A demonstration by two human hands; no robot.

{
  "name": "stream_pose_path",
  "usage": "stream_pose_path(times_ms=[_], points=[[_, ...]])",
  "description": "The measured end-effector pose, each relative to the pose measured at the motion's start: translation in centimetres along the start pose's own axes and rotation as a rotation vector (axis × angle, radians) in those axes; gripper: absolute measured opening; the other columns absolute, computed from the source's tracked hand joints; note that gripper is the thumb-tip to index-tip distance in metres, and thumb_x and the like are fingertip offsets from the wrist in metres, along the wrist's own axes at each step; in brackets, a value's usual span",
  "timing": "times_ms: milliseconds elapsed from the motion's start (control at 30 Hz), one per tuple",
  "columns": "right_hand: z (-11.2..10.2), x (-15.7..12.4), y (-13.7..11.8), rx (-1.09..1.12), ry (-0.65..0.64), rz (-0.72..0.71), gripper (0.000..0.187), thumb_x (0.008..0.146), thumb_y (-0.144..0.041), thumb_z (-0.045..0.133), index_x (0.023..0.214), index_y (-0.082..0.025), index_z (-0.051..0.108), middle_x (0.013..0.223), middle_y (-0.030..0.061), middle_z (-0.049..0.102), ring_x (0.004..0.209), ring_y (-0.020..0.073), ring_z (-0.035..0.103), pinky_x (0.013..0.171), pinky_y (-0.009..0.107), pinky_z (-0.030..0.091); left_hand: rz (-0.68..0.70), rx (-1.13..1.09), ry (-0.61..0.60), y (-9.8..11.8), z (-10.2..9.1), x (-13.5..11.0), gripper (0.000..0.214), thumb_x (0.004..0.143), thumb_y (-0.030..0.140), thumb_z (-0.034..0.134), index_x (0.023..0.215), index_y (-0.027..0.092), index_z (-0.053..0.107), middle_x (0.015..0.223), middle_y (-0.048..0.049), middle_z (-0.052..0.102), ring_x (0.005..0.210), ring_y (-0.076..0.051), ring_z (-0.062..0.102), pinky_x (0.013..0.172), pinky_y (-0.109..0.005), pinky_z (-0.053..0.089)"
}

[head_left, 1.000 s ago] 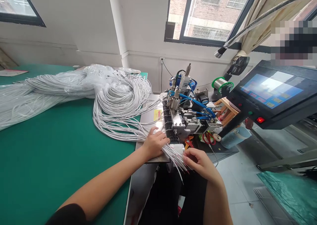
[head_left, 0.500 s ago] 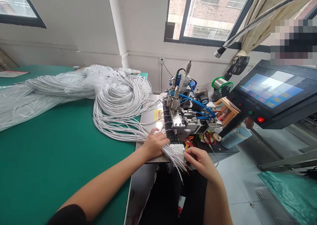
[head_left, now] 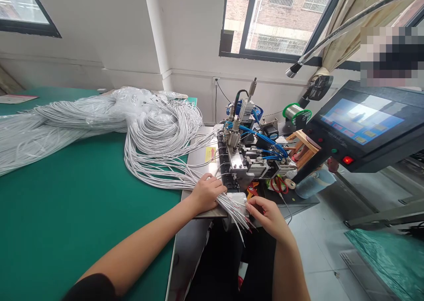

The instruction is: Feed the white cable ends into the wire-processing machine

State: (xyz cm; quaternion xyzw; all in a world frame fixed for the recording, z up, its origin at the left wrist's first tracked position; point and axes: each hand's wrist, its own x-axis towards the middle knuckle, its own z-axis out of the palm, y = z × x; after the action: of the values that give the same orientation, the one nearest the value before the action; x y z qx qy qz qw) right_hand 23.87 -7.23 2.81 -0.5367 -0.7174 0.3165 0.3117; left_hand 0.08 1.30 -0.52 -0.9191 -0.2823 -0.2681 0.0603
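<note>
My left hand (head_left: 208, 194) is closed over a bundle of white cables (head_left: 233, 210) at the front corner of the machine's metal plate. Their loose ends, some with reddish tips, fan out past my fingers over the edge. My right hand (head_left: 266, 212) pinches thumb against forefinger at the end of one white cable, beside a whitish block (head_left: 239, 199). Just beyond both hands stands a bench machine (head_left: 236, 155) with metal cylinders and blue air hoses. Several single cables run into its black track (head_left: 228, 173).
A large coil of white cables (head_left: 165, 133) lies on the green table (head_left: 99, 195), partly under clear plastic. To the right are a lit control screen (head_left: 362, 117), a wire spool (head_left: 296, 112), red-handled scissors (head_left: 279, 184) and a blue translucent container (head_left: 314, 184). A person's blurred head is at upper right.
Almost nothing differs. Both hands keep their places on the cables, and a metal cylinder on the machine stands slightly higher.
</note>
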Motion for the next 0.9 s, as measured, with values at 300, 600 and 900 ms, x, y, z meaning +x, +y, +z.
stream_pose_path(times_ms=[300,600,900], points=[[0.25,0.10,0.12,0.014,0.011,0.014,0.031,0.092,-0.043,0.049,0.077,-0.018,0.062,0.072,0.0028,0.060,0.066,0.0160,0.053,0.058,0.026,0.040,-0.006,-0.003,-0.026,-0.04,0.07,0.06,0.021,0.077,0.016,0.053,0.094,0.022,0.065,0.083,-0.0033,0.065,0.082,-0.018,0.059,0.085,-0.035,0.037],[0.34,0.08,0.22,0.018,0.018,0.012,0.032,0.091,-0.044,0.049,0.077,-0.018,0.062,0.071,0.0025,0.059,0.065,0.0156,0.052,0.058,0.026,0.041,-0.003,-0.005,-0.036,-0.04,-0.09,0.11,0.021,0.076,0.016,0.053,0.093,0.022,0.064,0.082,-0.0027,0.066,0.082,-0.018,0.059,0.085,-0.035,0.037],[0.32,0.16,0.22,0.021,0.017,0.012,0.032,0.091,-0.044,0.049,0.077,-0.018,0.061,0.073,0.0025,0.061,0.067,0.0163,0.055,0.061,0.026,0.043,0.000,-0.008,-0.027,-0.07,0.04,0.05,0.020,0.076,0.015,0.053,0.092,0.022,0.065,0.082,-0.0037,0.065,0.081,-0.018,0.059,0.084,-0.035,0.037]])
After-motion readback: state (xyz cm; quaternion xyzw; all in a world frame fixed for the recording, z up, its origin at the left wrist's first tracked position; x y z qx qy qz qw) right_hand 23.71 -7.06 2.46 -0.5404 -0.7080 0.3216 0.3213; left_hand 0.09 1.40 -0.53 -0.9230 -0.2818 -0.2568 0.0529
